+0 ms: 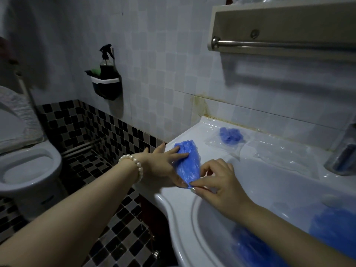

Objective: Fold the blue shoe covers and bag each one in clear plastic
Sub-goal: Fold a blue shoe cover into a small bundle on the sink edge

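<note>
On the sink ledge point(212, 130), the left hand point(163, 162) presses flat fingers on a blue shoe cover point(187, 162) while the right hand point(217, 182) pinches its near tip. A bagged cover point(230, 136) lies beyond; the dim view shows no readable writing, perhaps hidden by blur.

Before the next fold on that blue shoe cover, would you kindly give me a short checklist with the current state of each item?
1. Shoe cover lies on the sink ledge: ok.
2. Left hand presses its upper part with flat fingers: ok.
3. Right hand pinches the near tip: ok.
4. Cover smoothed flat: not ok, it is wrinkled.
5. Clear plastic bags lie on the ledge beyond: ok.
6. Bagged cover sealed: cannot tell.
</note>
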The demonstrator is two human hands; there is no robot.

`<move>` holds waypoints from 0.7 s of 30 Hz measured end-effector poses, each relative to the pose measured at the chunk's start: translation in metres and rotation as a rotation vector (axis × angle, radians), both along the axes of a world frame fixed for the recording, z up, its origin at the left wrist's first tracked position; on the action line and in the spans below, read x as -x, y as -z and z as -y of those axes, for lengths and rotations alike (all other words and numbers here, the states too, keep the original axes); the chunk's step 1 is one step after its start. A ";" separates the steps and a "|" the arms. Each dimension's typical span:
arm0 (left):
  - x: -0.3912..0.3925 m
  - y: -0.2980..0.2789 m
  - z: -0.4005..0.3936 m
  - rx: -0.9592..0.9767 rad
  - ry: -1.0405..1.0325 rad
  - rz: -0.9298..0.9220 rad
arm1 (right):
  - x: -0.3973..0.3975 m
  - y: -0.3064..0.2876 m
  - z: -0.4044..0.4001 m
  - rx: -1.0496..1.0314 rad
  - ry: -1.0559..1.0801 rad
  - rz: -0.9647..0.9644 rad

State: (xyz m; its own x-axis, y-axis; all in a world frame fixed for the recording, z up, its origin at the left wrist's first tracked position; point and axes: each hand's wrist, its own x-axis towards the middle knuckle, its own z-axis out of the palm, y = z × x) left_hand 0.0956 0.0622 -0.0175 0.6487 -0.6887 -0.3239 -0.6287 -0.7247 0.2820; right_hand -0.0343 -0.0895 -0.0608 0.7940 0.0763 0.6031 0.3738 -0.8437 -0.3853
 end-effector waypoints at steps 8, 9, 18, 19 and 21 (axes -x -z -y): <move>-0.001 0.001 -0.002 0.033 -0.008 -0.039 | -0.009 0.001 -0.013 -0.054 0.182 -0.102; -0.002 0.000 -0.001 0.040 -0.012 -0.057 | -0.010 0.000 -0.016 -0.060 0.230 -0.181; -0.001 0.006 0.003 -0.015 -0.007 0.074 | -0.015 -0.010 -0.022 -0.132 0.302 -0.398; -0.002 0.006 0.003 -0.012 -0.009 0.077 | -0.011 -0.008 -0.019 -0.231 0.217 -0.335; -0.002 0.006 0.002 0.002 -0.018 0.067 | -0.005 -0.003 -0.009 -0.221 0.111 -0.228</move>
State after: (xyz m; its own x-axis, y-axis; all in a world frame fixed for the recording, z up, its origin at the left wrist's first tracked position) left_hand 0.0978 0.0599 -0.0233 0.6813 -0.6772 -0.2779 -0.6331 -0.7357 0.2408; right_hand -0.0296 -0.0803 -0.0574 0.9066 -0.1304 0.4014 0.1678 -0.7613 -0.6263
